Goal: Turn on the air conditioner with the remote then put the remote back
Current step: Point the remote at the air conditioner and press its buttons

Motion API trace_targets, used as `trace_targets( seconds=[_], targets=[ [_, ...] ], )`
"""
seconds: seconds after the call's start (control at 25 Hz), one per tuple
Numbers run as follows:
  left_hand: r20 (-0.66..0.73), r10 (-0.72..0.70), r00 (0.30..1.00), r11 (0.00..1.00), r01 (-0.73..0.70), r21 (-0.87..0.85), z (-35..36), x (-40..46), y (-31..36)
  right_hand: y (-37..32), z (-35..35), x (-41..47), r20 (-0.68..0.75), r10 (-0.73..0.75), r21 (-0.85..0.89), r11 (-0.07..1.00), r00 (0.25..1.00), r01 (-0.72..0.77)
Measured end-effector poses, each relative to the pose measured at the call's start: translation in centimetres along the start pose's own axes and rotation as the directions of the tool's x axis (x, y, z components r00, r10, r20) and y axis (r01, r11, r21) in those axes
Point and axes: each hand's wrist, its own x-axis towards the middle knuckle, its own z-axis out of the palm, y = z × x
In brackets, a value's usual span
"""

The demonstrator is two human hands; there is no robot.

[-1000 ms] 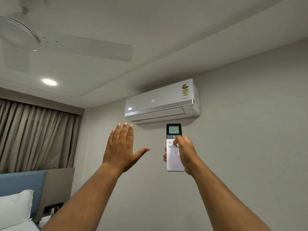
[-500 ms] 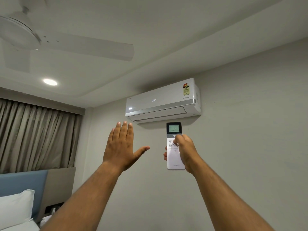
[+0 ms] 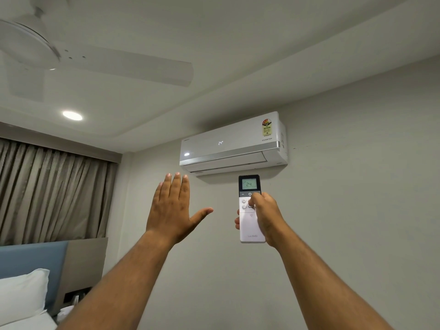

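Wall (image 3: 345, 210) fills your right side, ceiling (image 3: 238, 44) the top. No bins, trays or other containers clearly in view; a dark recess by the bed at 8 o'clock has something small in it, too dim to tell what.

Fan (image 3: 71, 55) at 10 o'clock, one blade pointing toward centre, blades not blurred. Curtain (image 3: 52, 191) at 9 o'clock, drawn shut. Headboard (image 3: 33, 263) below it, blue panel with a grey panel beside; pillow (image 3: 21, 296) at 8 o'clock against it.

AC (image 3: 233, 144) high on the wall at 1 o'clock, just off centre. Front panel reads 24, a light dot shows at its left end, sticker at its right end. Flap along the bottom looks nearly closed; can't tell more.

Your left hand (image 3: 173, 210) is raised at centre, back toward you, four fingers pressed together and pointing up, thumb stuck out to the right. It holds nothing and is clear of the remote.

Your right hand (image 3: 266, 217) is wrapped around the remote (image 3: 250, 210), upright, directly below the AC at 3 o'clock from your left hand. Thumb (image 3: 256, 198) lies on the button area just under the power key; fingertips show past the remote's left edge. Remote screen reads 24, top end points at the AC. Nothing sits between remote and AC.

Downlight (image 3: 72, 115) lit at 10 o'clock, under the fan.
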Motion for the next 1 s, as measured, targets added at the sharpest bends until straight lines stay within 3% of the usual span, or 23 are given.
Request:
trace_targets(
  seconds=[1.0],
  targets=[
    [0.025, -0.052, 0.998, 0.999, 0.052, -0.004, -0.33, -0.74, -0.44, -0.08, -0.35, 0.05, 0.009, -0.008, -0.014, 1.0, 1.0, 0.008]
  ],
)
